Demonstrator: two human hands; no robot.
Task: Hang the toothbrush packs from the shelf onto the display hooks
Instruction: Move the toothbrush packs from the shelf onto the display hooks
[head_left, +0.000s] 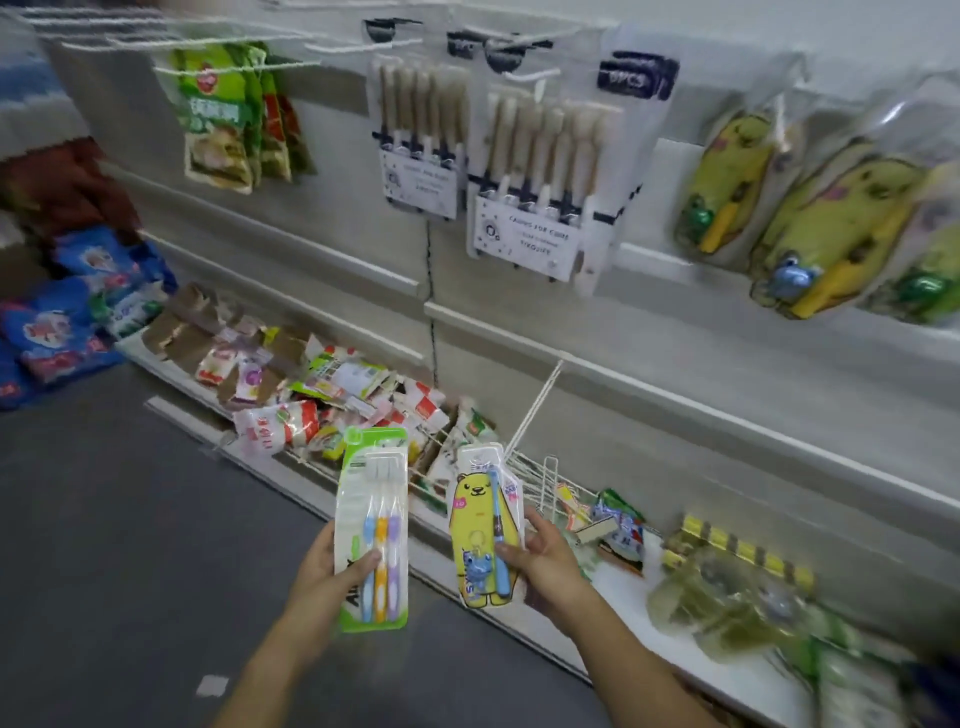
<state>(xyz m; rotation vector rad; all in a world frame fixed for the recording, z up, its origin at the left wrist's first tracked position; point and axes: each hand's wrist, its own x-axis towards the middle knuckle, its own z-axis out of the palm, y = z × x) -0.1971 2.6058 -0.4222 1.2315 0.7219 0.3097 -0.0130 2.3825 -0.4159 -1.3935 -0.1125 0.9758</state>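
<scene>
My left hand grips a green-edged pack of three toothbrushes by its lower left side, held upright above the floor. My right hand pinches a yellow bear-shaped toothbrush pack with a blue toy, upright beside the first. Both packs hover in front of the low shelf. On the wall above hang multi-brush packs and several matching yellow bear packs on display hooks. More yellowish packs lie on the shelf at the right.
A pile of small snack packets fills the shelf's left part, next to a white wire divider. Green bags hang at upper left under bare white hooks. Blue bags lie at far left. Grey floor spreads below.
</scene>
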